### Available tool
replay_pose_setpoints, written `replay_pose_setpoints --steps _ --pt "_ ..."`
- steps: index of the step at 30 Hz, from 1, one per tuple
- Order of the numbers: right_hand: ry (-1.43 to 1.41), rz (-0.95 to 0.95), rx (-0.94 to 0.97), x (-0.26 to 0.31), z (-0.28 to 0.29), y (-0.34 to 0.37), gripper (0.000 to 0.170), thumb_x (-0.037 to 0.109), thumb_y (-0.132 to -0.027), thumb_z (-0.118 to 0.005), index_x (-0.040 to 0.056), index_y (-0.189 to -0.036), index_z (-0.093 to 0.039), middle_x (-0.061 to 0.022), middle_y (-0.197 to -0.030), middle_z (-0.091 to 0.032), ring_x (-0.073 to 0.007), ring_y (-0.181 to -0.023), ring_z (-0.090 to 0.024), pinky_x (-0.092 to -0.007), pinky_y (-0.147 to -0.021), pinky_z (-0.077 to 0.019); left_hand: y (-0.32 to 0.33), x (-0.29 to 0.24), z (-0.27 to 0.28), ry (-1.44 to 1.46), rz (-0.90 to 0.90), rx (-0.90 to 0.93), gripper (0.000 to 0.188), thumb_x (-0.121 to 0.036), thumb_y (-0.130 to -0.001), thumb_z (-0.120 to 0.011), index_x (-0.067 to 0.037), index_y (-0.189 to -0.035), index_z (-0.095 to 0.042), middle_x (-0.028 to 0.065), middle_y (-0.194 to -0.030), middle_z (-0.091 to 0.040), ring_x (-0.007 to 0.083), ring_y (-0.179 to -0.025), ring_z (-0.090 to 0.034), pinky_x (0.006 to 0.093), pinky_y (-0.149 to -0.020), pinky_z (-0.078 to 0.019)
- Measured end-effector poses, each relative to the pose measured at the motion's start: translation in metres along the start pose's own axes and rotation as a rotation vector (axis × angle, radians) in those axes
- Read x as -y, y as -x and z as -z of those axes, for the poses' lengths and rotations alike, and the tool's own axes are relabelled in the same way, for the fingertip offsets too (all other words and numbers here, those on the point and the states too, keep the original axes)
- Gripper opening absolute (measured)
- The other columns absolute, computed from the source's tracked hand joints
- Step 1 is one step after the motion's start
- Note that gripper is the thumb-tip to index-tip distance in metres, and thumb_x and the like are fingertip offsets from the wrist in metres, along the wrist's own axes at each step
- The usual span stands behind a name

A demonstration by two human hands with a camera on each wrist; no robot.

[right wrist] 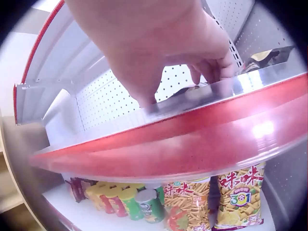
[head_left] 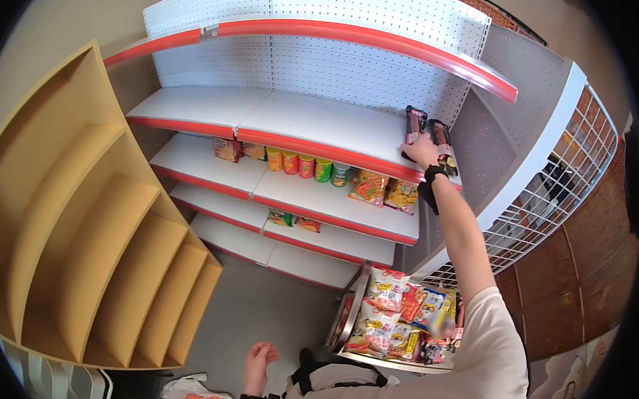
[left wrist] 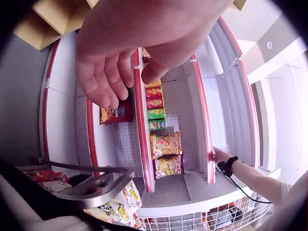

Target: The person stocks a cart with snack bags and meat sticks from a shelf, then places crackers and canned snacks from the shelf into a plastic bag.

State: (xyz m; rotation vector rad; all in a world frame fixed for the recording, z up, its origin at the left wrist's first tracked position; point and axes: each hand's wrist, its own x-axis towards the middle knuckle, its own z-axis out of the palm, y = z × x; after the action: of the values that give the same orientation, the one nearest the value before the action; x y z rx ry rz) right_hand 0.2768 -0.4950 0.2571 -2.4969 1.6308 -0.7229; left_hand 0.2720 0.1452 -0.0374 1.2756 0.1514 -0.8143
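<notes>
On the white, red-edged shelf (head_left: 322, 116), the right hand (head_left: 422, 151) grips a dark packet (head_left: 416, 123) near the perforated back panel (head_left: 370, 70), beside a second packet (head_left: 441, 137). The left hand (head_left: 260, 360) hangs relaxed above grey floor (head_left: 260, 300); a tan wooden rack (head_left: 66, 198) stands at left.

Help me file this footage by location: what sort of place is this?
Likely a small shop, or a mock-up of one: it has red-edged display shelves with perforated backs, a row of colourful canisters and heaped bagged snacks.
</notes>
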Motion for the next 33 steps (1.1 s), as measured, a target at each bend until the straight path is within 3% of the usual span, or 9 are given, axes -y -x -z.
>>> replay_pose_setpoints --steps 3,8,12,16,18,20,26,30,33 --pt "-0.006 -0.054 -0.030 0.003 0.000 -0.008 0.076 0.043 -0.062 -0.072 -0.0118 -0.109 -0.050 -0.0288 -0.103 -0.064 -0.0399 -0.097 -0.063 -0.0428 -0.086 -0.0508 0.003 -0.002 -0.011 0.024 -0.005 -0.009 0.018 -0.017 -0.091 -0.059 -0.003 -0.102 -0.056 0.0111 -0.091 -0.064 0.0217 -0.079 -0.065 0.0341 -0.071 -0.0553" --pt "-0.014 0.176 0.230 0.000 0.029 -0.005 0.053 0.030 -0.065 -0.068 -0.0085 -0.101 -0.059 -0.0266 -0.109 -0.061 -0.0374 -0.100 -0.062 -0.0430 -0.086 -0.0508 -0.001 -0.008 -0.045 0.007 -0.019 0.043 0.019 -0.018 -0.091 -0.060 -0.003 -0.101 -0.057 0.0107 -0.093 -0.065 0.0193 -0.079 -0.065 0.0313 -0.071 -0.0541" --pt "-0.071 0.366 0.110 0.007 0.054 0.023 0.055 0.030 -0.068 -0.068 -0.0068 -0.106 -0.051 -0.0262 -0.104 -0.062 -0.0383 -0.097 -0.062 -0.0430 -0.085 -0.0501 -0.005 -0.025 -0.087 -0.069 -0.037 0.140 0.020 -0.018 -0.092 -0.060 -0.002 -0.103 -0.057 0.0099 -0.093 -0.064 0.0184 -0.081 -0.065 0.0306 -0.072 -0.0535" --pt "-0.298 0.692 0.279 0.012 0.088 0.098 0.052 0.028 -0.071 -0.069 -0.0009 -0.110 -0.049 -0.0242 -0.094 -0.062 -0.0390 -0.091 -0.062 -0.0443 -0.080 -0.0499 -0.009 -0.048 -0.138 -0.134 -0.116 0.293 0.020 -0.017 -0.092 -0.059 -0.002 -0.106 -0.056 0.0095 -0.096 -0.064 0.0177 -0.084 -0.064 0.0299 -0.075 -0.0523" --pt "-0.460 0.592 0.643 0.020 0.123 0.156 0.053 0.026 -0.072 -0.068 -0.0007 -0.113 -0.048 -0.0234 -0.097 -0.060 -0.0387 -0.091 -0.061 -0.0446 -0.080 -0.0497 -0.006 -0.062 -0.167 -0.161 -0.162 0.382 0.020 -0.015 -0.093 -0.057 -0.002 -0.107 -0.056 0.0099 -0.098 -0.064 0.0187 -0.087 -0.064 0.0308 -0.077 -0.0517" --pt "-0.448 0.886 0.584 0.003 0.090 0.186 0.056 0.024 -0.071 -0.070 -0.0020 -0.116 -0.046 -0.0210 -0.099 -0.057 -0.0336 -0.090 -0.060 -0.0422 -0.079 -0.0487 -0.004 -0.074 -0.194 -0.185 -0.203 0.478 0.019 -0.014 -0.094 -0.055 -0.002 -0.108 -0.056 0.0102 -0.101 -0.063 0.0197 -0.089 -0.063 0.0317 -0.079 -0.0510" --pt "-0.483 1.052 0.948 -0.024 0.054 0.272 0.064 0.020 -0.071 -0.068 -0.0009 -0.125 -0.041 -0.0200 -0.108 -0.052 -0.0370 -0.100 -0.057 -0.0419 -0.086 -0.0466 -0.032 -0.075 -0.229 0.119 -0.248 0.868 0.036 -0.019 -0.094 -0.056 -0.003 -0.126 -0.049 0.0137 -0.114 -0.060 0.0233 -0.092 -0.063 0.0348 -0.079 -0.0503" --pt "-0.386 1.087 0.975 -0.028 0.061 0.279 0.071 0.021 -0.071 -0.068 -0.0023 -0.129 -0.036 -0.0194 -0.114 -0.050 -0.0369 -0.104 -0.055 -0.0425 -0.088 -0.0458 -0.009 -0.085 -0.255 0.408 -0.095 0.500 0.027 -0.023 -0.094 -0.057 -0.009 -0.117 -0.057 0.0049 -0.110 -0.064 0.0183 -0.097 -0.062 0.0360 -0.080 -0.0499" --pt "-0.433 1.090 0.932 -0.032 0.059 0.263 0.060 0.026 -0.077 -0.068 0.0013 -0.126 -0.045 -0.0202 -0.113 -0.053 -0.0358 -0.103 -0.055 -0.0427 -0.086 -0.0465 -0.021 -0.074 -0.239 0.349 -0.061 0.482 0.025 -0.018 -0.092 -0.058 -0.011 -0.116 -0.058 0.0022 -0.110 -0.064 0.0147 -0.099 -0.061 0.0350 -0.079 -0.0506"
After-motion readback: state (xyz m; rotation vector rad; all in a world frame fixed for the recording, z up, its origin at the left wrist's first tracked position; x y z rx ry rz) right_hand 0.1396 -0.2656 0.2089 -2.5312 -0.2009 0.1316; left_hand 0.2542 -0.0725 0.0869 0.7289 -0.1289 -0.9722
